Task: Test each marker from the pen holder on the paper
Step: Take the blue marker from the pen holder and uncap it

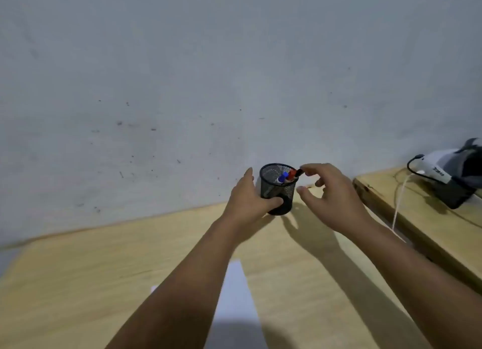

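A black mesh pen holder (271,184) stands at the far edge of the wooden table, by the wall. It holds a blue-capped marker (281,178), a red-capped marker (291,175) and a black-capped marker (299,172), all leaning right. My left hand (250,201) grips the holder's left side, thumb across its front. My right hand (331,194) hovers just right of the rim, fingers spread, fingertips next to the black cap without closing on it. A white sheet of paper (234,296) lies near me, partly hidden by my left forearm.
The wooden table (78,283) runs up to a grey wall (182,87). A second wooden surface (417,218) at the right carries a dark and white device (453,176) with a black cable and a white cord hanging over the edge.
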